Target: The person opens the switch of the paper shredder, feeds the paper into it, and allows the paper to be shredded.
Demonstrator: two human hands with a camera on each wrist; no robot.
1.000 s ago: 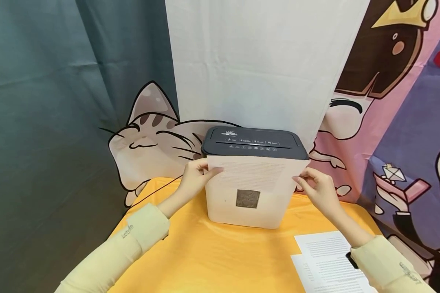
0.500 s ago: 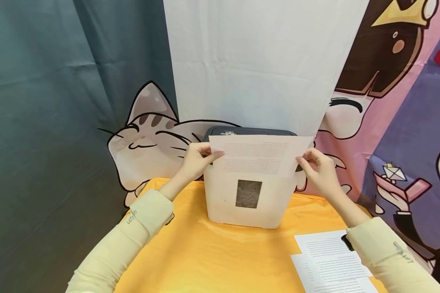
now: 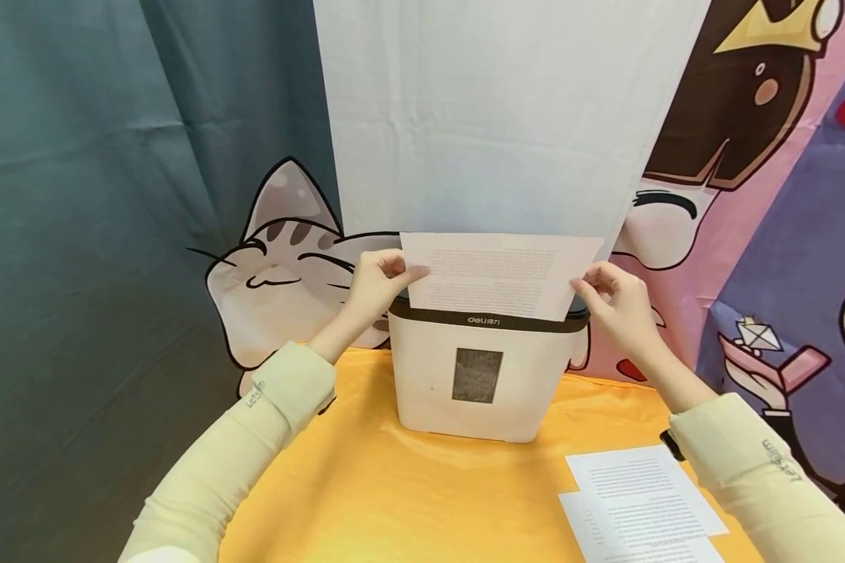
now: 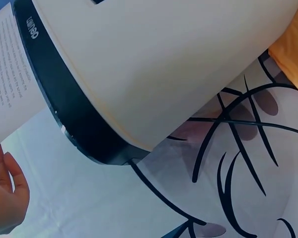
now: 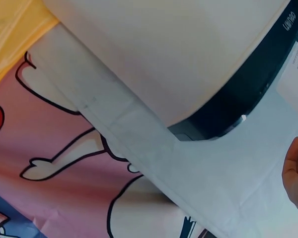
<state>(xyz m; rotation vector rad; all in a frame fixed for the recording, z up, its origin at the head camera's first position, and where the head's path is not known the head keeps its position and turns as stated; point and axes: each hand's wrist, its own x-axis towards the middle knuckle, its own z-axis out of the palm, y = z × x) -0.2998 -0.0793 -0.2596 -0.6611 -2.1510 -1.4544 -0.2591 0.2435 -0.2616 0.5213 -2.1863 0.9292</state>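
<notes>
Between both hands a printed sheet of paper (image 3: 489, 274) is held upright by its side edges. My left hand (image 3: 380, 283) pinches the left edge between thumb and fingers; my right hand (image 3: 614, 301) pinches the right edge. The sheet's lower edge overlaps the dark top of a white paper shredder (image 3: 429, 383) in the head view, and its slot is hidden behind the paper. In the left wrist view the sheet (image 4: 10, 74) stands beyond the shredder's dark rim (image 4: 84, 121), with the left hand (image 4: 10, 191) at its corner. The right wrist view shows the right hand (image 5: 297, 166) below the sheet.
Two overlapping printed sheets (image 3: 641, 493) lie on the yellow cloth (image 3: 387, 500) at the right front. A patterned cloth backdrop (image 3: 493, 117) hangs close behind the shredder. A dark window (image 3: 477, 375) is on the shredder's front.
Both hands have raised the sheet from in front of the shredder to above its top. The shredder's front, with its logo, is now uncovered.
</notes>
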